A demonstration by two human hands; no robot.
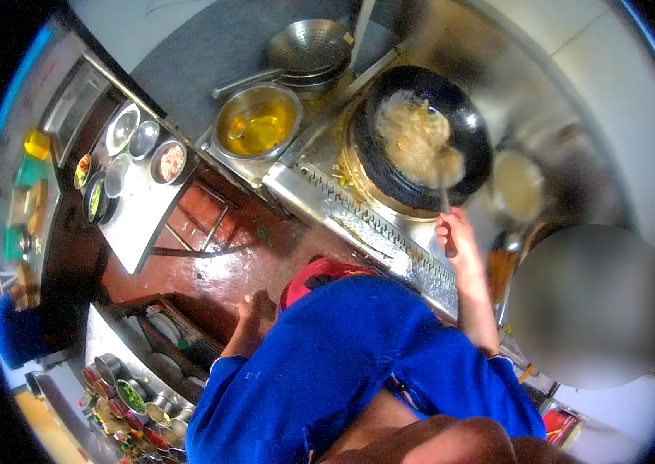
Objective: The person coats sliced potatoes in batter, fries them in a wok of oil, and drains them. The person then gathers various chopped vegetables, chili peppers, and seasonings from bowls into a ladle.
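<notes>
My right hand (455,234) is wrapped round the handle of a ladle (444,185), whose head dips into a black wok (474,124). Bubbling oil with pale food (412,135) fills the middle of the wok, which sits on the steel stove (366,232). Low beside my body, over the floor, hangs my left hand (258,308); its fingers are too small and dark to read. Left of the wok stands a steel pot of yellow oil (259,127).
Perforated strainers (310,48) lie behind the oil pot. Bowls of ingredients stand on a steel table (135,220) at the left. Several seasoning pots (132,394) fill a lower-left counter. A person in blue (19,329) is at the far left edge.
</notes>
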